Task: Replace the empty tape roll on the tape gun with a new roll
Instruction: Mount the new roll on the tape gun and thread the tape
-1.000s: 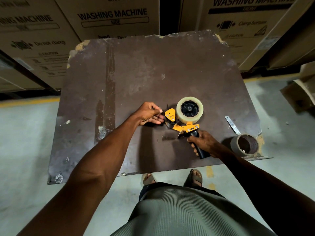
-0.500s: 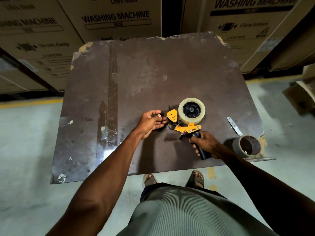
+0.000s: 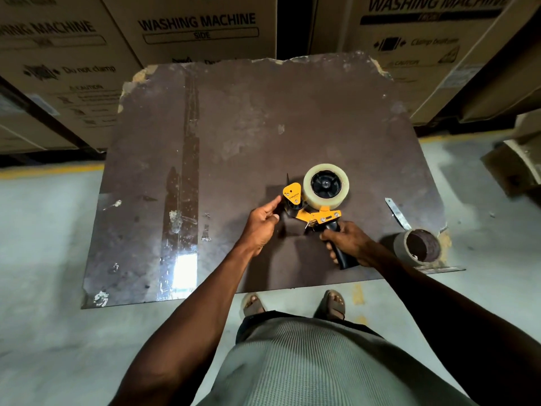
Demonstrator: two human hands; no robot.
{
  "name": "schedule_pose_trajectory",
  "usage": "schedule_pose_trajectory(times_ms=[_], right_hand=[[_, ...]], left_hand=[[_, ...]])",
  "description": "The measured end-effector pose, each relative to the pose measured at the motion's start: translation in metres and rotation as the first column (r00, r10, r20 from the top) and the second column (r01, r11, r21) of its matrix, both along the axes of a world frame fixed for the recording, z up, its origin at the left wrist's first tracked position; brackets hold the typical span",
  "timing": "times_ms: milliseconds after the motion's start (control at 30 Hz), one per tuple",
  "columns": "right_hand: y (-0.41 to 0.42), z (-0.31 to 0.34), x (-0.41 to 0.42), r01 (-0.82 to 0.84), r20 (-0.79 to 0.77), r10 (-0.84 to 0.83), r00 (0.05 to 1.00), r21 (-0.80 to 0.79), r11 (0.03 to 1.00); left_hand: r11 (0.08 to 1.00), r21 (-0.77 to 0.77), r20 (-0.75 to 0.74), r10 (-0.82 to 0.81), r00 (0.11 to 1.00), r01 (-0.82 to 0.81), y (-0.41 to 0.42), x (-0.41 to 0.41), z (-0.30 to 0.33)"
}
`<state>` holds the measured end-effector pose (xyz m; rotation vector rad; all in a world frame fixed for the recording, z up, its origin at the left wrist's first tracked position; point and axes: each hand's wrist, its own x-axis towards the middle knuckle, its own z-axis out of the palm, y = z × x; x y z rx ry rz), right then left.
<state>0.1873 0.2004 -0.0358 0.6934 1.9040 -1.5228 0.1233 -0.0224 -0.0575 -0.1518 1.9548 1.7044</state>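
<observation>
Near edge, bottom centre: person's feet in sandals on grey floor, both arms reaching up-frame over a dark worn board [image 3: 234, 118]. Right hand [image 3: 349, 243] was wrapped round the black handle of the tape gun [image 3: 317, 213], fingers closed firm. Left hand [image 3: 262, 222] sat just left of the gun's nose, thumb and forefinger pinched narrow near the yellow guard; cannot tell if a tape end was between them, too small/transparent.

Mid-frame, right of centre: new roll [image 3: 325, 186] of clear tape was seated on the gun's hub. Empty core [image 3: 417, 244] lay apart at lower right board corner, w/ a loose metal strip [image 3: 395, 212] beside it.

Handling est.: gun rigid, moderately light, best held by handle; avoid toothed blade at nose. Tape end thin, sticky, limp, so pinch by edges.

Far, top of frame: stacked cartons [image 3: 199, 27] marked WASHING MACHINE.
</observation>
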Motion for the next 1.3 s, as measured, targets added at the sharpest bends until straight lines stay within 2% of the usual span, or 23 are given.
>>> schedule_pose_trajectory(times_ms=[233,333,533,600,667,733,833,900,967,1067,1233,1300], right_hand=[[0.001,-0.002,-0.002,-0.008,0.023,0.008,1.0,0.006,1.0],[0.002,-0.002,-0.002,-0.025,0.034,0.025,0.999,0.003,1.0],[0.004,0.006,-0.002,-0.073,0.016,0.073,0.997,0.019,0.997],[0.006,0.009,-0.004,-0.122,-0.026,0.125,0.992,0.094,0.988],[0.01,0.018,-0.005,-0.227,-0.058,0.253,0.966,0.284,0.932],[0.013,0.033,-0.004,-0.288,-0.062,0.363,0.93,0.491,0.822],[0.016,0.046,-0.007,-0.221,-0.167,0.486,0.858,0.733,0.643],[0.018,0.047,-0.011,-0.178,-0.265,0.547,0.794,0.759,0.626],[0.02,0.046,-0.014,-0.213,-0.272,0.618,0.738,0.775,0.595],[0.02,0.046,-0.016,-0.202,-0.287,0.743,0.604,0.847,0.492],[0.01,0.046,-0.03,-0.233,-0.321,0.852,0.412,0.867,0.44],[0.003,0.048,-0.035,-0.27,-0.312,0.87,0.382,0.862,0.428]], left_hand=[[0.993,-0.115,-0.164,-0.017,0.986,-0.001,0.013,-0.004,-0.001],[0.993,-0.115,-0.202,-0.011,0.979,-0.013,0.016,-0.004,0.002],[0.994,-0.07,-0.181,0.073,0.981,-0.087,0.019,0.004,0.006],[0.987,-0.084,-0.169,0.125,0.978,-0.14,0.021,0.005,0.004],[0.98,-0.082,-0.162,0.166,0.973,-0.181,0.024,0.005,0.0],[0.975,-0.07,-0.149,0.2,0.968,-0.212,0.027,0.004,0.0],[0.962,-0.074,-0.144,0.249,0.958,-0.262,0.03,0.002,0.0],[0.949,-0.096,-0.155,0.282,0.947,-0.299,0.032,0.001,0.0],[0.939,-0.11,-0.159,0.307,0.938,-0.326,0.033,0.0,0.0],[0.933,-0.118,-0.158,0.32,0.934,-0.34,0.035,-0.001,0.0],[0.944,-0.069,-0.142,0.311,0.94,-0.323,0.035,-0.004,-0.002],[0.955,-0.045,-0.133,0.286,0.949,-0.294,0.033,-0.005,-0.006]])
